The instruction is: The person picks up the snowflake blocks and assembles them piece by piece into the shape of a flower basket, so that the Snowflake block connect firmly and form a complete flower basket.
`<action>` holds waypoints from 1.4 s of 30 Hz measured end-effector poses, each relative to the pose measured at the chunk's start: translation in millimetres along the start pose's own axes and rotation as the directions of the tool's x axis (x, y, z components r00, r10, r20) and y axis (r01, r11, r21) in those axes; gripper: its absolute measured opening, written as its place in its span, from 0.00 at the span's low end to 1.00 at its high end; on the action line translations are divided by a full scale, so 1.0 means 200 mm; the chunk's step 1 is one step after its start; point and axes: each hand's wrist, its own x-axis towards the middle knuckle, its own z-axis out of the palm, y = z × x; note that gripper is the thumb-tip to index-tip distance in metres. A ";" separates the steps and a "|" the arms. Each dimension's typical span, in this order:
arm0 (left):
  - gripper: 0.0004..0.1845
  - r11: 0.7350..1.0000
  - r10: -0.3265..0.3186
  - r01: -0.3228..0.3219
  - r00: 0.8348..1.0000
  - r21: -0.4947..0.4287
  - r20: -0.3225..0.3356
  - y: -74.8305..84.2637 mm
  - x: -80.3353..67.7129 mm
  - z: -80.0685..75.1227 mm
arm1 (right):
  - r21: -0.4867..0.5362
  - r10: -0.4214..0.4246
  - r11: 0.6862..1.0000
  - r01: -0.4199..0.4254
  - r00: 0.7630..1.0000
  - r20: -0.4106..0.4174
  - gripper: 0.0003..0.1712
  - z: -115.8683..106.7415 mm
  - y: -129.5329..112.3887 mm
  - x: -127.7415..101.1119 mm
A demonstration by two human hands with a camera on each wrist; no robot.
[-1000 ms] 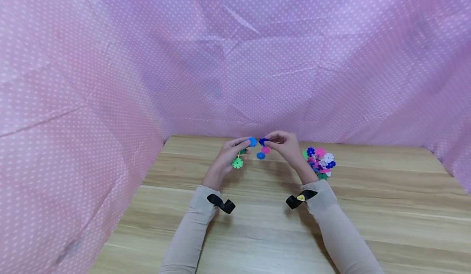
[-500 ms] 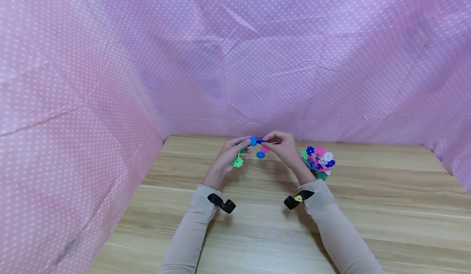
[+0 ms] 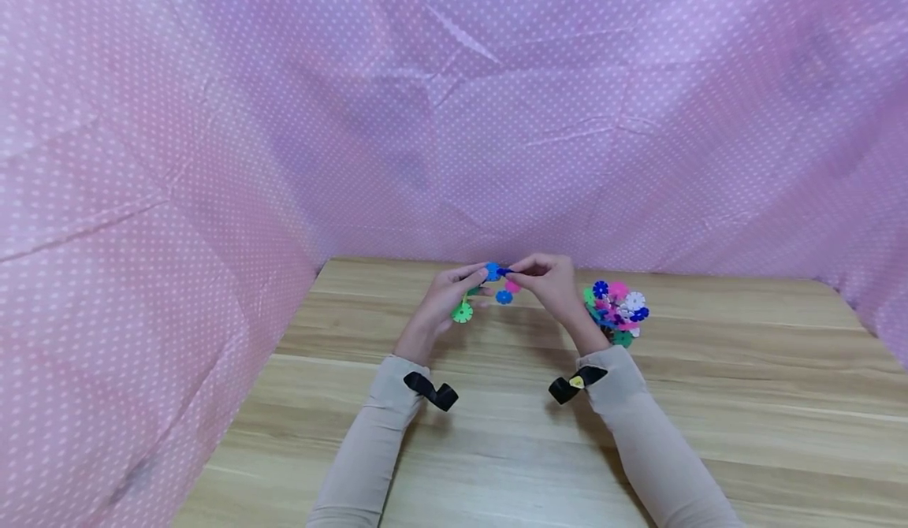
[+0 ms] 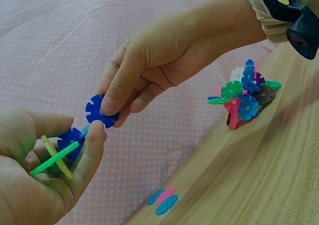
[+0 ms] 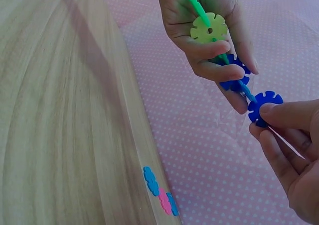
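Glossy notched blue disc (image 4: 100,111) pinched in right hand (image 4: 164,60), left hand (image 4: 37,175) curled around green-and-blue plastic chain (image 4: 62,148).

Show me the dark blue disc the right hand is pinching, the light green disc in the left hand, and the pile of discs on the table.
dark blue disc (image 5: 264,105), right wrist view, its notched face.
light green disc (image 5: 208,29), right wrist view, its flat face.
pile of discs (image 4: 245,99), left wrist view, middle of the heap.

No readable text, labels or numbers anywhere.
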 end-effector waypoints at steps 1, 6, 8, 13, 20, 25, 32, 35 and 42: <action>0.23 1.000 0.004 -0.004 1.000 0.005 -0.001 0.00 0.00 0.00 | 0.006 -0.004 1.000 0.004 1.000 -0.003 0.07 0.00 0.00 0.00; 0.22 1.000 0.020 -0.020 1.000 0.020 0.002 0.00 -0.01 0.03 | 0.011 -0.018 1.000 0.018 1.000 -0.010 0.07 0.00 0.00 -0.01; 0.22 1.000 0.020 -0.020 1.000 0.008 0.006 0.00 -0.01 0.03 | 0.012 -0.022 1.000 0.022 1.000 -0.005 0.06 0.00 0.00 -0.01; 0.21 0.998 -0.005 0.004 1.000 -0.065 -0.006 -0.02 -0.02 0.03 | 0.031 -0.034 0.999 0.033 0.999 0.037 0.07 -0.01 0.00 -0.02; 0.14 0.995 -0.016 0.016 1.000 -0.098 0.005 -0.03 -0.02 0.05 | 0.065 -0.019 0.998 0.011 0.993 0.120 0.07 -0.01 0.02 -0.01; 0.15 0.999 -0.003 0.003 1.000 -0.045 -0.006 -0.05 -0.01 0.06 | 0.038 -0.011 0.999 0.005 0.987 0.159 0.07 -0.02 0.02 -0.01; 0.16 0.999 0.001 -0.003 0.999 -0.054 -0.038 -0.03 0.00 0.03 | -0.053 0.030 0.998 -0.019 0.978 0.207 0.11 -0.04 0.01 -0.01; 0.14 0.995 -0.007 0.002 0.998 -0.102 -0.057 -0.01 -0.01 0.01 | -0.099 0.066 0.994 -0.045 0.974 0.217 0.13 -0.04 0.02 0.00; 0.15 0.991 -0.010 0.001 0.998 -0.132 -0.061 0.03 -0.01 -0.05 | -0.265 0.112 0.964 -0.032 0.950 0.292 0.16 -0.02 0.13 0.05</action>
